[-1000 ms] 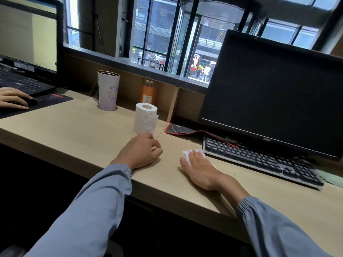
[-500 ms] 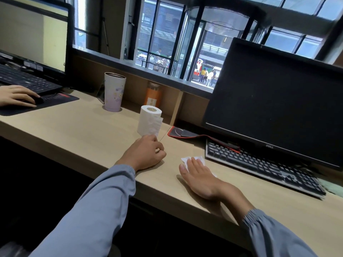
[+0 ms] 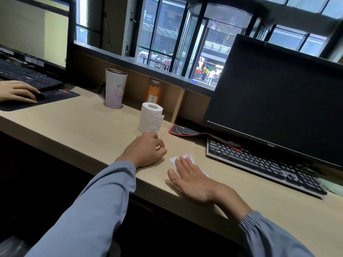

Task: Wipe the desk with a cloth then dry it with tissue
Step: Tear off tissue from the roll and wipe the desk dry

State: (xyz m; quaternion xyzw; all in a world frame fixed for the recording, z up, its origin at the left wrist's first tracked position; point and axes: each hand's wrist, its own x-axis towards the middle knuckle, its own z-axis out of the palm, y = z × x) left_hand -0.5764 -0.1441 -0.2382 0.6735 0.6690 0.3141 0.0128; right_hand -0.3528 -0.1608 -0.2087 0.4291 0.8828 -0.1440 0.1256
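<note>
Pale wood makes up the desk (image 3: 83,130). Near its front edge a white tissue (image 3: 182,158) lies flat under the right hand (image 3: 193,179), whose fingers are straight and palm down, pressing the sheet to the surface rather than curling round it. Just beside it the left hand (image 3: 146,152) rests on the desk clenched in a fist, with nothing showing in it. Right behind that fist a roll of tissue (image 3: 150,117) stands upright, a loose sheet hanging down its side. A black keyboard (image 3: 259,167) sits near the tissue, in front of a dark monitor (image 3: 278,93). Further back stand a pale cup (image 3: 115,89) and an orange bottle (image 3: 155,91) — and at the far left another person's hand (image 3: 16,90) rests on a mouse.
</note>
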